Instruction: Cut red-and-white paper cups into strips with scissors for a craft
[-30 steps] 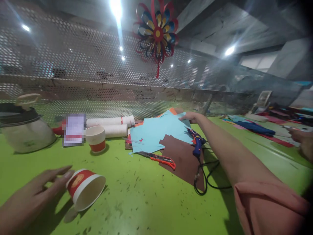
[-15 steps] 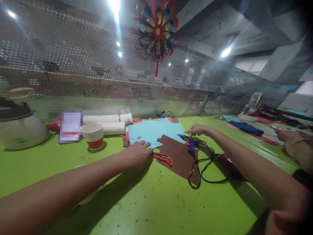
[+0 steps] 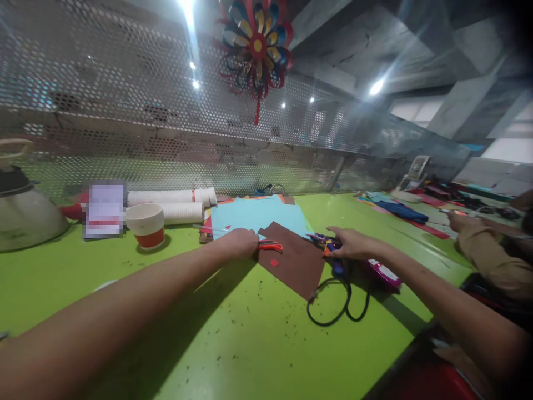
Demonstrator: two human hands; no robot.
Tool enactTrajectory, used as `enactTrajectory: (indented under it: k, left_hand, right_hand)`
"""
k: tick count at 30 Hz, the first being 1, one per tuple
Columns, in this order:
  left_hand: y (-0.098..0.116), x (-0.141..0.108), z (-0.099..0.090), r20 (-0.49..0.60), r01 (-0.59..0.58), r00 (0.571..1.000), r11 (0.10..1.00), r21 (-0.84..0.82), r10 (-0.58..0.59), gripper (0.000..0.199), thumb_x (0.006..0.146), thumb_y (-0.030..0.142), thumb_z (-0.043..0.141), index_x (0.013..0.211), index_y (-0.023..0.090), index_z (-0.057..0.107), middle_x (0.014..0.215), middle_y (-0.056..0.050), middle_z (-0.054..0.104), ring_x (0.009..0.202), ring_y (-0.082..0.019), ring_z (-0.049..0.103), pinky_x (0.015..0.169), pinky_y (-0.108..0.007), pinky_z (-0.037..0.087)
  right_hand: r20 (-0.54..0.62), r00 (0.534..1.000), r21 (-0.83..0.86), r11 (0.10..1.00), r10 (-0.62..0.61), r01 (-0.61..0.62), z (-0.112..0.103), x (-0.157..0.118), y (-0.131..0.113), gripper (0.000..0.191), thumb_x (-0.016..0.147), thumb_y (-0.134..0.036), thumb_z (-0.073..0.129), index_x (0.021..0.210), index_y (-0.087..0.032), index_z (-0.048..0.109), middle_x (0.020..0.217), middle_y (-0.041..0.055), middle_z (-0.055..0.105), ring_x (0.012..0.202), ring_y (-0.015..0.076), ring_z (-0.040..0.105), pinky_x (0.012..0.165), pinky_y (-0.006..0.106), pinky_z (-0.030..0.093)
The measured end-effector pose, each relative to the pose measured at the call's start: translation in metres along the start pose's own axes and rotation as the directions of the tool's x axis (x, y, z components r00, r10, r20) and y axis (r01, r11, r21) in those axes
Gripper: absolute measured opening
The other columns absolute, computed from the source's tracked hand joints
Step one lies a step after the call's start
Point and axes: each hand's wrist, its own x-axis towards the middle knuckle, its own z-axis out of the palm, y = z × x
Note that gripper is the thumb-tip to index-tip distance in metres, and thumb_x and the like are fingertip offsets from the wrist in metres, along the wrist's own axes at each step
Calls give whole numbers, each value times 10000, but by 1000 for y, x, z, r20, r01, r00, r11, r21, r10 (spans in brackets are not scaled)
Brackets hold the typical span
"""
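Note:
My left hand (image 3: 244, 243) is closed on the near end of an orange utility knife (image 3: 272, 246). The knife lies over the left corner of a brown sheet (image 3: 293, 258). Beneath that sheet's far edge is a light blue sheet (image 3: 258, 216), topping a stack of coloured sheets. My right hand (image 3: 352, 243) has its thumb and fingers around a blue glue gun (image 3: 338, 266) with an orange trigger; part of the grip is hidden. The black cord (image 3: 328, 322) of the gun loops on the green table. A small red scrap (image 3: 273, 263) rests on the brown sheet.
A white and orange cup (image 3: 145, 225), white paper rolls (image 3: 179, 213) and a kettle (image 3: 29, 214) stand on the left. By my right forearm is a magenta object (image 3: 383, 273). Another person's arm (image 3: 478, 244) reaches in at right. A perforated screen (image 3: 166, 150) closes the back.
My left fingers have closed on the utility knife and shifted it, uncovering the red scrap. My right hand has drawn back to the glue gun, which has moved right with its cord.

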Motion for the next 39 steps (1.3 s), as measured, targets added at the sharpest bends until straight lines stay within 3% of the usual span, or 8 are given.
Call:
enactTrajectory:
  k: [4,7,16,22,29,35,37,39]
  left_hand:
    - [-4,9,3,39,59,997,998,-10,-59,335,887,329,559,1178,162,558,1185,-100,586,990,-215,602,827,-424,520]
    - [-8,12,2,47,78,996,997,-19,-77,343,886,330,561,1184,159,554,1190,-102,583,995,-218,601,830,-427,518]
    - [-14,19,-8,-19,106,994,994,-24,-106,342,886,332,560,1183,161,553,1179,-95,588,986,-216,605,822,-426,521]
    - [-17,20,-1,-81,113,990,994,1,-113,347,883,330,565,1187,162,552,1199,-99,579,1015,-227,594,843,-443,511]
    - [-20,30,9,-123,179,974,980,-86,-189,350,885,331,563,1189,159,549,1185,-97,585,990,-219,603,822,-428,521]
    - [-49,32,-18,-250,260,923,952,-159,-294,359,884,332,563,1198,159,544,1195,-101,579,1001,-223,600,829,-435,518]
    - [-60,31,-27,-284,285,901,941,-184,-329,358,885,332,562,1199,161,543,1196,-100,579,1002,-224,599,830,-435,518]
    - [-68,30,-32,-299,301,887,931,-206,-352,351,887,332,559,1196,167,545,1195,-97,580,999,-221,600,828,-432,519]
  right_hand:
    - [166,986,-100,995,-4,21,0,-25,1,308,904,-333,586,1160,-162,573,1072,60,636,884,179,634,777,373,536]
    - [199,979,-181,983,45,-9,-3,-32,-5,260,905,-336,583,1096,-161,603,1021,50,647,850,167,634,759,362,535]
    - [178,975,-225,970,135,-94,-2,-30,-17,283,909,-328,578,1144,-171,586,1141,72,618,961,197,620,828,404,520]
    - [141,979,-155,980,147,-125,1,-35,-6,327,919,-336,561,1203,-174,551,1177,80,596,974,204,614,827,410,520]
    - [92,991,-70,994,94,-88,5,-27,-20,353,921,-385,540,1209,-181,539,1149,77,598,935,196,610,813,399,506]
    - [9,1000,35,999,-18,18,2,-35,-27,539,806,-333,633,1304,-200,475,1045,75,633,837,192,602,719,315,468]
    - [-12,998,79,995,-60,61,3,-40,-30,594,715,-258,660,1287,-200,510,957,69,659,792,199,603,657,275,440]
    - [-40,994,133,985,-104,108,4,-43,-35,530,644,-213,668,1171,-201,609,911,65,673,795,215,606,639,263,422]
